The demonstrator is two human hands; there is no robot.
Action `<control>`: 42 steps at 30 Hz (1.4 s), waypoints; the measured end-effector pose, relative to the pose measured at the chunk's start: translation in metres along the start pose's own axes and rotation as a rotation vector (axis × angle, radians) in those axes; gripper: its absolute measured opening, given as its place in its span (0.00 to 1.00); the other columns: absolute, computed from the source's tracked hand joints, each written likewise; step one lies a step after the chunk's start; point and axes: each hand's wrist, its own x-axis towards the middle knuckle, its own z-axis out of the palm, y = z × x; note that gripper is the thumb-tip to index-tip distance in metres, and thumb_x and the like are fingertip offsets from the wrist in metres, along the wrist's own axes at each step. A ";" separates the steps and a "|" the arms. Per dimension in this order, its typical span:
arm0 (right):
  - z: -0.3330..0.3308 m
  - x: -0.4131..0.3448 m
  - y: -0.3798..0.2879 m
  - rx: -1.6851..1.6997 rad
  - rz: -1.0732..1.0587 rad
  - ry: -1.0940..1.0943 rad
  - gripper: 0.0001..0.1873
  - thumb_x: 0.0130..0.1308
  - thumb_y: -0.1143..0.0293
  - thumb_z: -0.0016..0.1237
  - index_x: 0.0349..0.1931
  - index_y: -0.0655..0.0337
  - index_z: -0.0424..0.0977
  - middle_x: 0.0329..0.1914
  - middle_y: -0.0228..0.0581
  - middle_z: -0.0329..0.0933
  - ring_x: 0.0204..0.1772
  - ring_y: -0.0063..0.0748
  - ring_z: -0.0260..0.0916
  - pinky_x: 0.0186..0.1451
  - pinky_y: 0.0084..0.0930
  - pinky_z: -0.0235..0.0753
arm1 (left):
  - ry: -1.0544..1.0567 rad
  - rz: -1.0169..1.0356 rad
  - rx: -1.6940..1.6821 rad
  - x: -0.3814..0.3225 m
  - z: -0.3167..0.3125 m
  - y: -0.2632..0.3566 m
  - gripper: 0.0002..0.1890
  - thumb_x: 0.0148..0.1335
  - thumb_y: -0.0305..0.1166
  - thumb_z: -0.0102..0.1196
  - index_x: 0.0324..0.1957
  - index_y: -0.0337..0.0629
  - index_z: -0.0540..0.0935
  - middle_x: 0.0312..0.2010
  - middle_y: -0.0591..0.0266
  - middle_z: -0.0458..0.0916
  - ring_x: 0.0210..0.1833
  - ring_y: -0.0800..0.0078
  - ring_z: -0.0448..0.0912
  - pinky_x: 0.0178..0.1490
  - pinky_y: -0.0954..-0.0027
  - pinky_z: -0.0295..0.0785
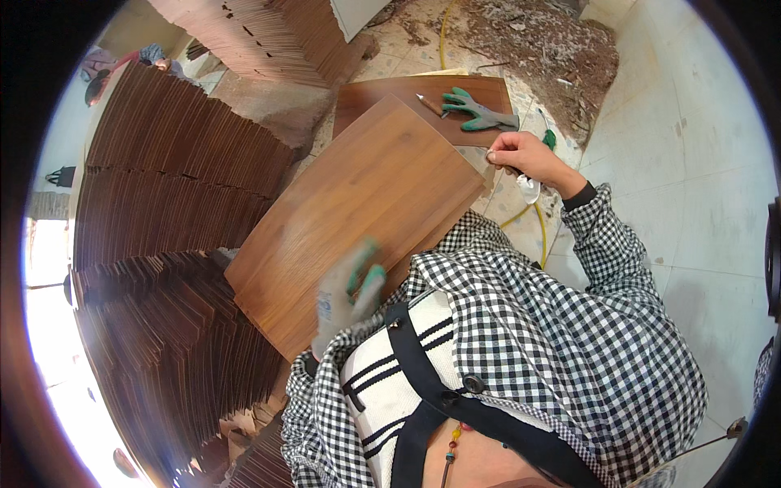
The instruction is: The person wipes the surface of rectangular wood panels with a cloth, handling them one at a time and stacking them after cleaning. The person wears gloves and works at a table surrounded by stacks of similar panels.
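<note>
A wood-grain board (360,183) lies before me, with the edge of another board showing beneath it. My left hand (348,293), in a grey and green work glove and blurred, is over the board's near edge; its fingers look apart. Bare, my right hand (518,155) pinches a small item (490,156) between thumb and fingers beside the board's right corner; what it is cannot be made out. A white cloth or wad (528,189) hangs just below that hand. Beyond, a darker board (390,91) carries an empty grey-green glove (482,116) and a pointed pen-like tool (429,105).
Tall stacks of thin brown boards (177,146) stand on the left and at the top (262,36). A yellow hose (542,232) runs over the tiled floor. A heap of debris (549,55) lies at the top right, beside a pale wall (689,152).
</note>
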 end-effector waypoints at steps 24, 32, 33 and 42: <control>0.014 -0.005 0.004 0.047 0.066 -0.158 0.07 0.61 0.70 0.55 0.27 0.62 0.74 0.21 0.25 0.72 0.23 0.13 0.65 0.25 0.16 0.63 | 0.201 0.071 1.013 -0.011 0.015 -0.001 0.38 0.55 0.54 0.57 0.67 0.53 0.66 0.69 0.51 0.59 0.73 0.45 0.49 0.73 0.38 0.37; 0.018 -0.008 0.017 0.144 0.035 -0.150 0.08 0.61 0.69 0.58 0.28 0.64 0.76 0.22 0.26 0.73 0.24 0.15 0.66 0.26 0.17 0.65 | 0.172 0.039 1.054 -0.020 0.015 -0.006 0.39 0.53 0.56 0.57 0.67 0.54 0.66 0.69 0.50 0.58 0.73 0.44 0.49 0.73 0.36 0.37; 0.019 0.008 0.010 0.147 0.007 -0.151 0.09 0.61 0.69 0.58 0.27 0.64 0.76 0.22 0.27 0.74 0.24 0.15 0.66 0.27 0.18 0.66 | 0.184 0.064 1.044 -0.021 0.014 -0.004 0.39 0.53 0.56 0.57 0.67 0.54 0.66 0.69 0.50 0.58 0.73 0.44 0.49 0.73 0.36 0.36; 0.019 0.054 -0.032 0.006 -0.128 -0.087 0.10 0.62 0.66 0.56 0.27 0.64 0.75 0.22 0.26 0.73 0.25 0.15 0.65 0.27 0.19 0.65 | 0.156 0.011 1.046 -0.023 0.012 0.006 0.39 0.55 0.58 0.55 0.67 0.54 0.66 0.71 0.53 0.55 0.75 0.46 0.45 0.74 0.37 0.32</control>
